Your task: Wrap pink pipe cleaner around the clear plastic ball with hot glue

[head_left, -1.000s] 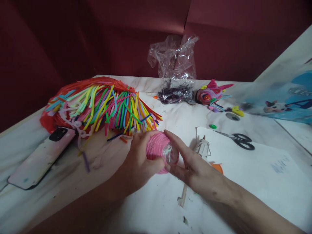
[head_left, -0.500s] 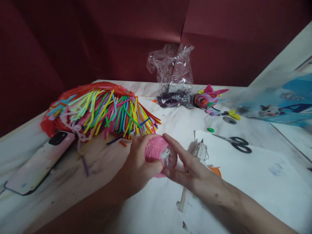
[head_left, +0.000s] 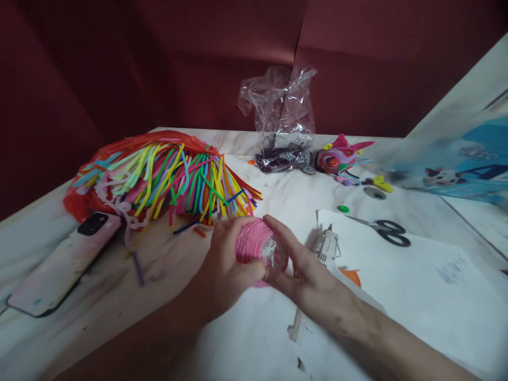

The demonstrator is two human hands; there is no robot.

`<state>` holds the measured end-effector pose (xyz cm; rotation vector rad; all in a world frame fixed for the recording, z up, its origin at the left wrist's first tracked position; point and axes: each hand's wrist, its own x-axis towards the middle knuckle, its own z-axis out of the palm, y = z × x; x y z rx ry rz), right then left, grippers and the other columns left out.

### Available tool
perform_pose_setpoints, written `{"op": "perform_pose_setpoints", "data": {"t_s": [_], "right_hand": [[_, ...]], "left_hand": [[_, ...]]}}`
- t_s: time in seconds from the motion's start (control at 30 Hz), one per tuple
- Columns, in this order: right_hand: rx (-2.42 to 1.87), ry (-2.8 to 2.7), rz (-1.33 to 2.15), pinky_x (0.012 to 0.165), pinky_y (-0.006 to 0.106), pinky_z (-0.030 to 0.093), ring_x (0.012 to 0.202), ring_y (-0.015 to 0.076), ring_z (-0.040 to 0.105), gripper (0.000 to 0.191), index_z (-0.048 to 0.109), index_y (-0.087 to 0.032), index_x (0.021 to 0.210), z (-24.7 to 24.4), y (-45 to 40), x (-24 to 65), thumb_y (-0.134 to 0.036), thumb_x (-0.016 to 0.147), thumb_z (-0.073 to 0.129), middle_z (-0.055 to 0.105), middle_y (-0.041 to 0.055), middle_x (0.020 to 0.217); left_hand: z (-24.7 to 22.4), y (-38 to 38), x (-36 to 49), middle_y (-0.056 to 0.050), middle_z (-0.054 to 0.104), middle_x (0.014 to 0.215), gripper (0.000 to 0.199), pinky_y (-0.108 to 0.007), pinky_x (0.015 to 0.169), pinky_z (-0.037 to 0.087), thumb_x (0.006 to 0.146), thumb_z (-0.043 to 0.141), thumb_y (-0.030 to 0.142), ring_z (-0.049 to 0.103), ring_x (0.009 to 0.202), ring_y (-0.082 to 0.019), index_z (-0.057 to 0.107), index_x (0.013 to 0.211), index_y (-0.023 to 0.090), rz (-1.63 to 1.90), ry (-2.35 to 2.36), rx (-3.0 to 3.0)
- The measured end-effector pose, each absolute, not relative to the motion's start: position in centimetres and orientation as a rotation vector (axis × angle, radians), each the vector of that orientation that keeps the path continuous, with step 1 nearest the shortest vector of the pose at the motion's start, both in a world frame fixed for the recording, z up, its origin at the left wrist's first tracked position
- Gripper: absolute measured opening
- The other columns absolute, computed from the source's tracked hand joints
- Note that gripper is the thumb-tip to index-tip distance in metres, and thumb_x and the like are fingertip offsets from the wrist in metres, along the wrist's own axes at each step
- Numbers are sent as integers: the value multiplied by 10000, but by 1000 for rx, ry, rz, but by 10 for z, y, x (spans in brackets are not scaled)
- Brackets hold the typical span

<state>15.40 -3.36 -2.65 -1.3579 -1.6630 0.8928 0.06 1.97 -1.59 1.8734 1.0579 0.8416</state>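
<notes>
Between my two hands, above the table, is a rounded object wrapped in pink pipe cleaner [head_left: 251, 244], with a clear, shiny bare patch on its right end. My left hand [head_left: 226, 264] is closed around its left side, the thumb pressing low on the front. On the right end, my right hand [head_left: 304, 267] grips with its fingers over the top and the thumb near my left thumb. The underside of the object is mostly hidden. A white glue gun [head_left: 327, 246] lies just beyond my right hand, partly covered by it.
Colourful pipe cleaners [head_left: 190, 182] spill from a red bag at the left, behind a phone [head_left: 59, 270]. Black scissors [head_left: 391, 233] rest on white paper [head_left: 428, 286]. Farther back are a clear plastic bag [head_left: 283, 111] and a colourful pipe-cleaner figure [head_left: 337, 160].
My right hand has shifted slightly left and its fingers curl a little more over the clear end. The pink object stays in nearly the same place between both hands.
</notes>
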Motion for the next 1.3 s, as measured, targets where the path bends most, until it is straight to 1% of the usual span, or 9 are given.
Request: {"op": "perform_pose_setpoints", "data": {"t_s": [0.13, 0.27, 0.4, 0.5, 0.57, 0.73, 1.0, 1.2, 1.3], "right_hand": [[-1368, -1685, 884, 1103, 369, 231, 1231, 206, 302, 690, 222, -118, 1422, -24, -33, 155, -421, 859, 482, 258, 52, 1363], [-1375, -1703, 849, 1110, 376, 209, 1245, 215, 272, 683, 231, -110, 1419, -23, -32, 155, -427, 866, 478, 236, 54, 1372], [-1378, -1699, 867, 1119, 382, 170, 1217, 234, 314, 727, 213, -105, 1433, -24, -33, 155, -456, 862, 497, 252, 66, 1363], [-1379, -1674, 931, 1088, 350, 259, 1184, 222, 364, 841, 181, -114, 1443, -25, -35, 156, -514, 816, 572, 283, 64, 1346], [-1383, -1665, 940, 1078, 337, 281, 1191, 211, 355, 866, 170, -109, 1445, -26, -35, 157, -526, 806, 578, 282, 59, 1347], [-1399, -1701, 882, 1112, 357, 194, 1259, 199, 245, 757, 181, -96, 1441, -29, -33, 158, -469, 852, 476, 221, 43, 1378], [-1423, -1736, 858, 1102, 357, 232, 1260, 183, 252, 715, 195, -107, 1436, -26, -33, 155, -460, 874, 460, 231, 31, 1377], [-1420, -1717, 824, 1065, 294, 305, 1232, 167, 305, 692, 217, -108, 1424, -26, -32, 154, -446, 872, 464, 290, 35, 1348], [-1423, -1706, 829, 1069, 301, 297, 1248, 175, 277, 697, 211, -109, 1427, -26, -34, 154, -444, 875, 472, 277, 40, 1354]], "left_hand": [[-17, 19, 1, -58, 495, 1111, 535, -457, 958, 335, 608, 502, 141, 427, 1104, -278, 496, 1136, 233, 846, 1047, 1868], [-17, 20, 1, -63, 499, 1098, 537, -452, 954, 337, 600, 484, 135, 437, 1088, -277, 500, 1132, 212, 858, 1032, 1882], [-16, 21, 1, -63, 491, 1104, 544, -440, 966, 329, 599, 492, 146, 430, 1100, -274, 498, 1140, 202, 838, 1036, 1884], [-16, 20, 0, -42, 500, 1104, 534, -421, 960, 340, 607, 504, 144, 440, 1102, -265, 503, 1134, 230, 814, 1059, 1867], [-16, 20, -1, -42, 511, 1095, 529, -417, 952, 351, 612, 504, 151, 453, 1089, -265, 501, 1136, 226, 800, 1061, 1851], [-19, 22, -1, -56, 512, 1088, 524, -418, 951, 357, 608, 508, 168, 463, 1077, -264, 501, 1131, 204, 801, 1039, 1855], [-21, 24, -3, -54, 510, 1123, 546, -410, 968, 351, 604, 510, 154, 454, 1098, -262, 497, 1148, 208, 817, 1010, 1860], [-16, 23, -2, -52, 512, 1100, 543, -410, 945, 364, 590, 518, 140, 457, 1087, -266, 502, 1129, 211, 793, 1047, 1847], [-15, 23, -2, -48, 520, 1089, 535, -418, 937, 365, 586, 510, 137, 464, 1072, -268, 512, 1115, 216, 801, 1037, 1840]]}}
